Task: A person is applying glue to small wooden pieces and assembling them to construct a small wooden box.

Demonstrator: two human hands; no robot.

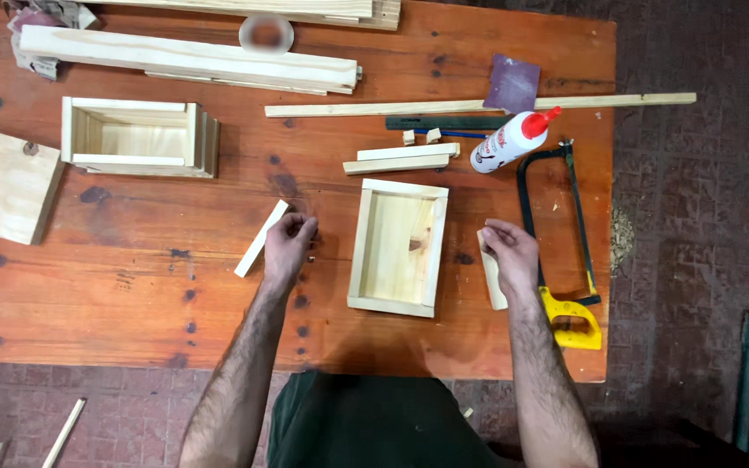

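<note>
Pale pine everywhere on the red-brown table (132, 286). At the centre, a shallow open wooden tray (398, 247), the landmark here. Just left of the tray, left hand (286, 247) with fingers curled, fingertips meeting the end of a short slanted wood strip (262, 237). Just right of the tray, right hand (508, 256) loosely closed over another short wood piece (492, 282). Further right, a hacksaw with yellow handle (565, 260). Above the tray, two stacked slats (400, 158) and a white glue bottle with red cap (511, 139). Far upper left, a deeper wooden box (136, 136).
</note>
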